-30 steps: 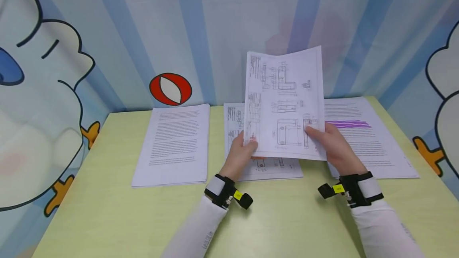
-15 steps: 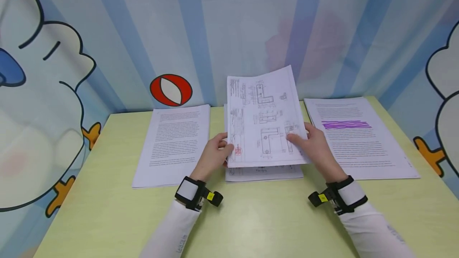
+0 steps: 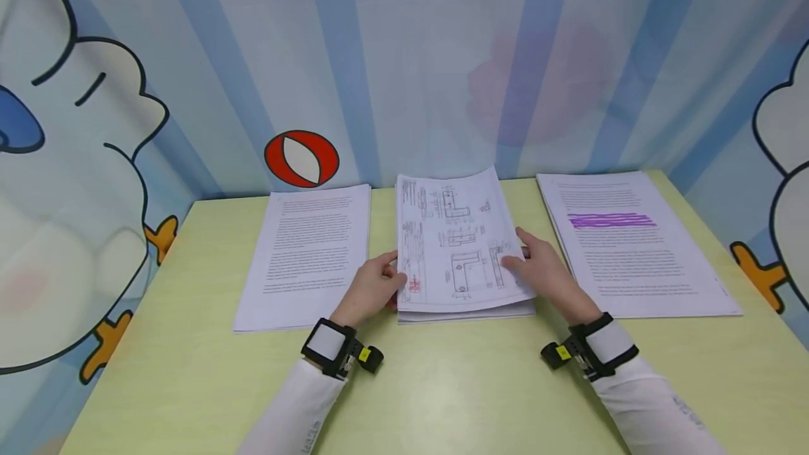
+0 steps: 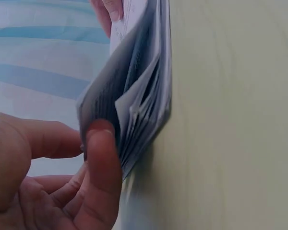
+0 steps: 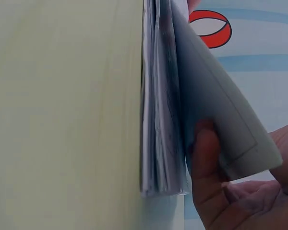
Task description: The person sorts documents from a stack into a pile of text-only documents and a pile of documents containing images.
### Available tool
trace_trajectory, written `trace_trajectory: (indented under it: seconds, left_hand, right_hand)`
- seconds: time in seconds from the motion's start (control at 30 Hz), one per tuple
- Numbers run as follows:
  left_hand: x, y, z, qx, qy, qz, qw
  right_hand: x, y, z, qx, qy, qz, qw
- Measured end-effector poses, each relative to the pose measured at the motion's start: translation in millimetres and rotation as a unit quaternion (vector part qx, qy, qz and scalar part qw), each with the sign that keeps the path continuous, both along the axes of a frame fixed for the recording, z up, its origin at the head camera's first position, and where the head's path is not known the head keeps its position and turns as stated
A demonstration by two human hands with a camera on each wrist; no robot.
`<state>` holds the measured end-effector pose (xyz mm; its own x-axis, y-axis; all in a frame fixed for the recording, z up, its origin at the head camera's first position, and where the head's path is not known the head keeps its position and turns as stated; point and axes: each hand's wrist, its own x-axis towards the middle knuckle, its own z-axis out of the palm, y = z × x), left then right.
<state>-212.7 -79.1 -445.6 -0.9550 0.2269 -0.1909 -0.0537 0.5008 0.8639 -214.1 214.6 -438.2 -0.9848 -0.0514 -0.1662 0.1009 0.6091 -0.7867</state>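
A white sheet printed with technical drawings (image 3: 464,241), red stamp near its lower left corner, lies tilted just over the middle paper stack (image 3: 470,316). My left hand (image 3: 373,286) pinches the sheet's left edge between thumb and fingers. On the opposite edge, my right hand (image 3: 546,272) holds it with the thumb on top and fingers beneath. In the left wrist view, the stack's pages (image 4: 151,103) fan apart near the left hand (image 4: 53,177). The right wrist view has the lifted sheet (image 5: 225,105) bending up from the stack, gripped by the right hand (image 5: 249,201).
A stack of printed text pages (image 3: 306,258) lies on the left of the pale table (image 3: 442,399). Another text stack (image 3: 632,251), with purple marker lines across it, lies on the right. A striped cartoon backdrop (image 3: 404,69) rises behind the table.
Both hands have lowered the drawing sheet and shifted it left, from over the gap beside the right stack down onto the middle stack. The right text stack is fully uncovered now.
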Motion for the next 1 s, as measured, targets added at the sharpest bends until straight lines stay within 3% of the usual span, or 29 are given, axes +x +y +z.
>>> trace_trajectory:
  seconds: [0.47,0.7,0.87,1.0]
  left_hand:
    - [1.1,-2.3,-0.6,-0.051,0.002,-0.018,0.9985]
    - [1.3,1.5,-0.5,-0.101,0.038,-0.022,0.9939]
    - [-0.8,3.0,-1.4,-0.119,0.053,0.002,0.9915]
    - [-2.0,3.5,2.6,-0.102,0.053,0.033,0.9928]
  right_hand:
    - [0.9,-0.8,1.2,0.073,0.02,0.019,0.997]
    - [-0.2,1.8,0.6,0.105,0.016,0.046,0.993]
    - [-0.8,4.8,4.1,0.104,0.015,0.054,0.993]
    - [0.1,8.6,8.5,0.102,0.019,0.048,0.993]
